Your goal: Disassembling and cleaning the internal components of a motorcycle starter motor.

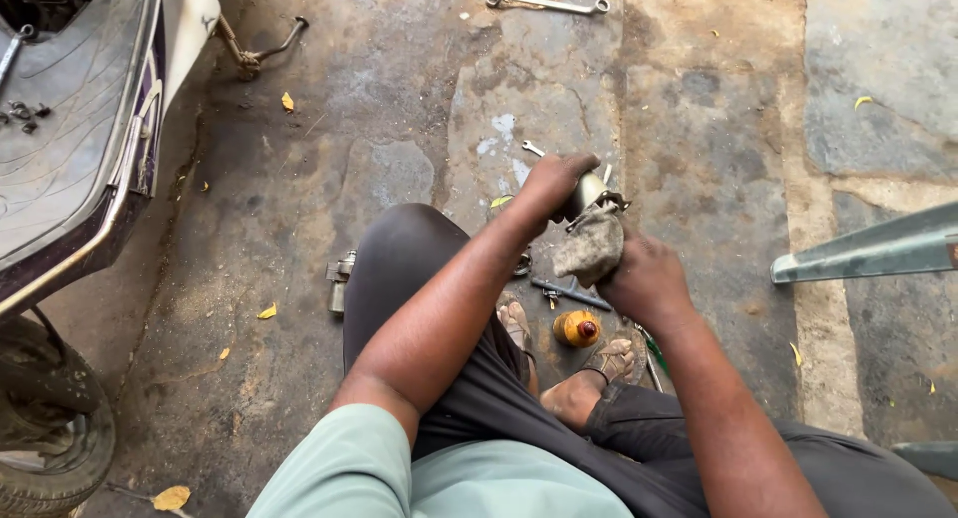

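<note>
I squat over a stained concrete floor. My left hand (551,186) grips a small round metal part (591,190) held up in front of me. My right hand (644,275) holds a dirty grey rag (591,247) pressed against the underside of that part. Below my hands a small yellow bottle with a red cap (578,328) stands on the floor between my sandalled feet. A dark screwdriver-like tool (571,294) lies just behind the bottle.
A scooter's footboard (70,149) and tyre (50,428) fill the left edge. A long wrench (547,3) lies at the top, a small spanner (532,149) near my hands, a metal piece (338,281) by my left knee. A grey metal bar (868,251) juts in from the right.
</note>
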